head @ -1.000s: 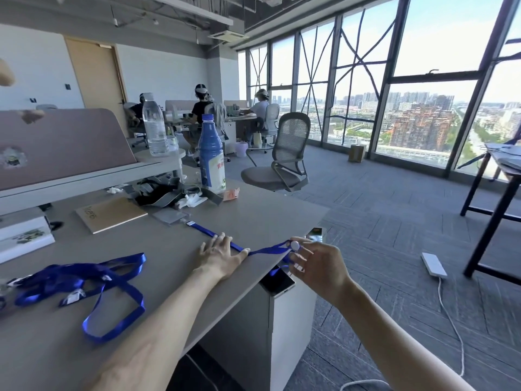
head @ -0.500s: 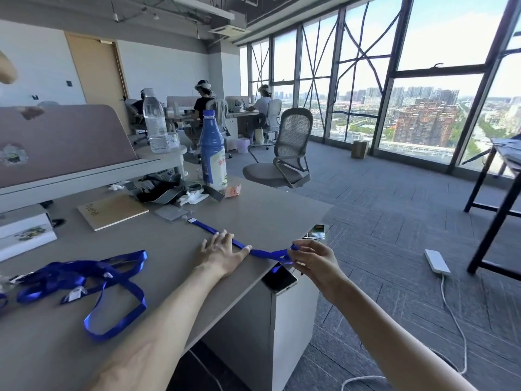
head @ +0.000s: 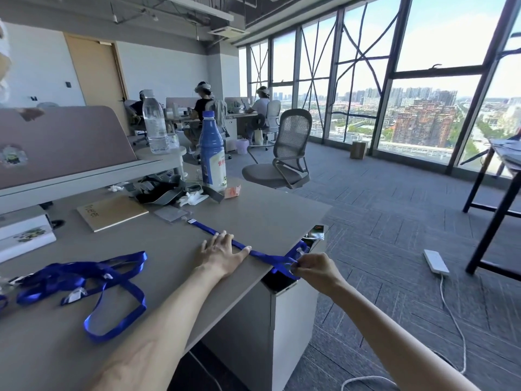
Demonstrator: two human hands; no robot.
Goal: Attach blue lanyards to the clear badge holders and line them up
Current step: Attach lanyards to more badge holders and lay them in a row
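Head view showed the left fingers (head: 222,239) straight and spread, pressed flat on the lanyard (head: 208,229). The left hand (head: 218,251) pinned the strap to the desk (head: 267,210) rather than gripping it. The right fingers (head: 299,267) were curled and pinched the loop end just past the desk edge. The right hand (head: 317,268) hung off the desk, above a phone (head: 279,282) lying lower down.

One hand anchoring and the other pulling looked meant to draw the strap flat and straight, so that it would lie in line with its badge. Between the hands the strap was close to taut.

The lanyard lay on the desk's right part, its long axis running diagonally from far left to the near right corner. Its clip end pointed away from the person, toward the holder (head: 170,214), which lay flat just beside it. Whether the clip had caught the holder's slot could not be told. The loop end pointed right and overhung the edge.

A pile (head: 112,277) of tangled blue lanyards lay near left, well apart and not yet lined up.
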